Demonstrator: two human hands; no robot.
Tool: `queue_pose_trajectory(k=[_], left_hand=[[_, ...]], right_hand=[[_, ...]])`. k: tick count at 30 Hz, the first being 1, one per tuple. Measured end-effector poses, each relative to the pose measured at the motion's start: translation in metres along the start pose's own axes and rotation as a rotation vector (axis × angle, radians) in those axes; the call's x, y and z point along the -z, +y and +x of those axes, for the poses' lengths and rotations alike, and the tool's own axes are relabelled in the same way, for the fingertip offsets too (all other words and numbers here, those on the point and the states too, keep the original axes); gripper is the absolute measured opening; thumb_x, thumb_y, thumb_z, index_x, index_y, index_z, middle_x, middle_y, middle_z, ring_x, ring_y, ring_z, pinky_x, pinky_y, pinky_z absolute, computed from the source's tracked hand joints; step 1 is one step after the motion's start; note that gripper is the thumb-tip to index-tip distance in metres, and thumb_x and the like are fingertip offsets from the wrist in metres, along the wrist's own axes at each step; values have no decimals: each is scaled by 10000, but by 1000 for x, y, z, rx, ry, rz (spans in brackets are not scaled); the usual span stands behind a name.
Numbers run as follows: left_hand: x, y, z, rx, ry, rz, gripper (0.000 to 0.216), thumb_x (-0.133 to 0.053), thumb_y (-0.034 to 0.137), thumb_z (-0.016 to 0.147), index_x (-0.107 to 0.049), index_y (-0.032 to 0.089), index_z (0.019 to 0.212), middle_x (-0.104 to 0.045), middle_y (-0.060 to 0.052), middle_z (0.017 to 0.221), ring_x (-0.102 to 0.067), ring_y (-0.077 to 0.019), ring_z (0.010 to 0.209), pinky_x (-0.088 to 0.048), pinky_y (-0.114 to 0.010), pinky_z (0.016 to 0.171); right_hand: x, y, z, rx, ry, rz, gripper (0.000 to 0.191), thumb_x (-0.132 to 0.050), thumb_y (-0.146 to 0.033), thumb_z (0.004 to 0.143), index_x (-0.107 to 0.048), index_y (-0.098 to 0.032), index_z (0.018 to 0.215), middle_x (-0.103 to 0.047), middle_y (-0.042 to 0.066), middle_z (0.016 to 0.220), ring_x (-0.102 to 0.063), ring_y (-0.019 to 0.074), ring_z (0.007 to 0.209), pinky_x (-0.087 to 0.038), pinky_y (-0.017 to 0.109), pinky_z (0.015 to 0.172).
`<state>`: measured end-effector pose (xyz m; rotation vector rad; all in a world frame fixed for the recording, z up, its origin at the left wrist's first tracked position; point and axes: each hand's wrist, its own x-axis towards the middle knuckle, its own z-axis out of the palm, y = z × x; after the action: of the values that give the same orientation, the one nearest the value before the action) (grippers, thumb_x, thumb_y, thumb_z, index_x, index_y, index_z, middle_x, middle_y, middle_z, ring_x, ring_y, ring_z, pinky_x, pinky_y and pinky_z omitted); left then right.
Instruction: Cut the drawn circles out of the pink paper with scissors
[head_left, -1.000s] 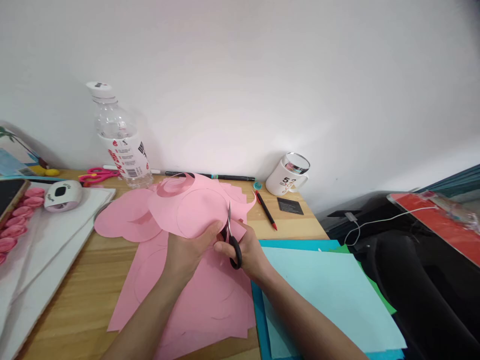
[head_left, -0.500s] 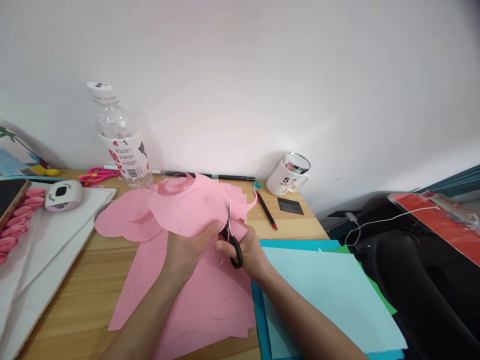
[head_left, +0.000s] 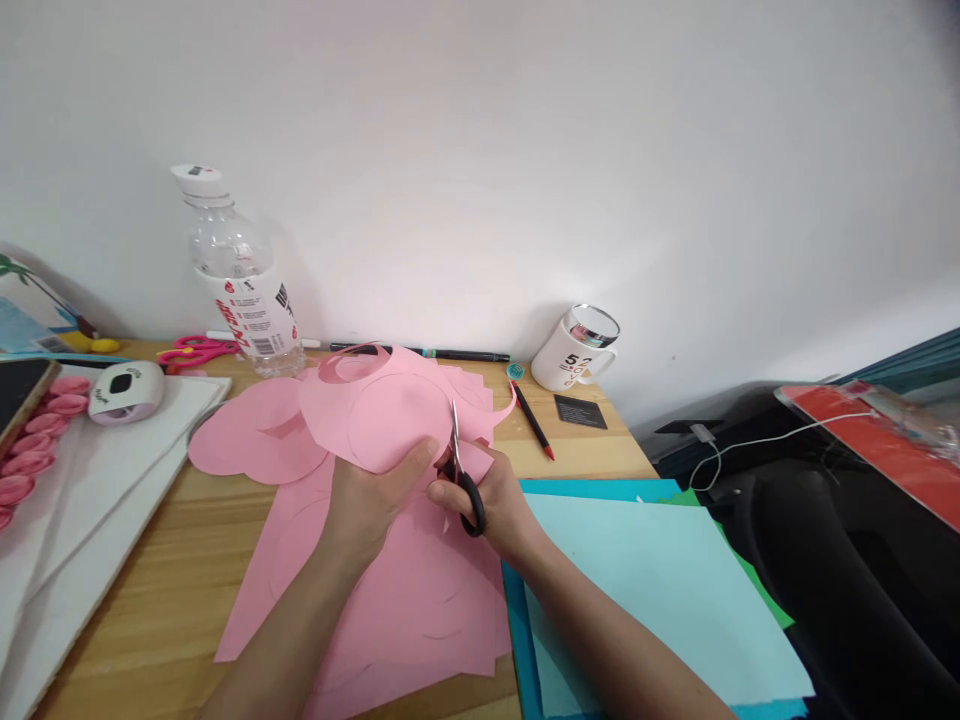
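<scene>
My left hand [head_left: 376, 500] pinches the lower edge of a pink paper sheet [head_left: 394, 410] that carries a drawn circle, its thumb on top. In my right hand [head_left: 487, 495] is a pair of black-handled scissors [head_left: 470, 503], its blades at the sheet's right side along the drawn line. A curled strip of cut paper hangs off to the right of the blades. Beneath both hands lie pink sheets [head_left: 390, 630] with pencilled circles. Cut pink paper circles [head_left: 240, 435] lie to the left.
Along the wall stand a plastic bottle [head_left: 247, 290], black pens [head_left: 465, 355] and a white mug [head_left: 571, 350]. A black and red pen [head_left: 534, 425] and a dark card [head_left: 580, 411] lie nearby. Light blue paper [head_left: 660, 600] is at right, white boards [head_left: 82, 530] and pink scissors [head_left: 196, 350] at left.
The pink sheet has turned and shifted slightly in my left hand. The scissor blades have closed a little and moved slightly left along the drawn circle.
</scene>
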<state>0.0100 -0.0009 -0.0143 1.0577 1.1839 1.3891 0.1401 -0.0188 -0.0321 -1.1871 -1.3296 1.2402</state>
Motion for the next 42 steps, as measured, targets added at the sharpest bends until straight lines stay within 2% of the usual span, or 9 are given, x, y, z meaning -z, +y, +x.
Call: queue_pose_trajectory(k=[6,12,15,21,25,31,37,42], left_hand=[[-1,-2,0,17,11,5,499,-760,263,541,-630,158,1011,-694,-79,933,-618,-268,976,-516,-384,816],[-1,2,-2,67,37,26,358,-728,278,578,-654,145,902,-704,-72,890,-640,-249,907,-525,-358,782],[-3,4,-3,45,35,34,305,-704,283,606,-652,141,871,-704,-69,881,-644,-237,889,-529,-343,768],[-7,4,-6,41,43,-39,405,-729,294,584,-635,145,949,-683,-77,952,-627,-243,920,-521,-365,793],[-5,2,-6,45,61,-9,416,-738,291,569,-641,152,949,-682,-76,951,-623,-260,933,-515,-391,810],[-5,4,-6,37,-38,14,343,-736,291,581,-652,159,887,-685,-65,895,-629,-242,897,-523,-358,776],[-5,5,-6,60,-40,-9,437,-747,292,560,-643,157,962,-684,-72,904,-625,-260,917,-518,-374,780],[-4,6,-5,52,-55,-19,412,-741,293,571,-641,162,949,-684,-75,940,-617,-268,949,-504,-391,816]], right_hand=[[-1,3,-1,-11,5,10,300,-741,-365,605,-519,-165,632,-436,-46,561,-366,91,524,-332,238,509],[-3,2,-2,-72,26,19,262,-733,-320,590,-537,-166,670,-457,-45,559,-390,96,521,-339,231,486],[-4,2,-1,-84,26,6,252,-719,-324,595,-530,-170,662,-470,-43,554,-407,97,511,-348,231,482],[-5,3,-1,-54,7,7,286,-712,-372,596,-514,-169,624,-453,-42,541,-390,93,501,-342,233,475],[-5,3,-1,-58,4,3,320,-729,-397,583,-508,-171,632,-422,-53,527,-367,88,487,-334,231,465],[1,3,-1,22,-25,38,364,-757,-337,597,-436,-173,551,-389,-47,542,-335,88,523,-304,224,466],[4,5,0,28,-23,3,372,-762,-368,603,-451,-169,559,-414,-36,550,-342,91,526,-310,230,471],[3,6,1,45,-27,-22,390,-747,-398,615,-430,-177,565,-382,-43,538,-325,90,519,-310,225,458]])
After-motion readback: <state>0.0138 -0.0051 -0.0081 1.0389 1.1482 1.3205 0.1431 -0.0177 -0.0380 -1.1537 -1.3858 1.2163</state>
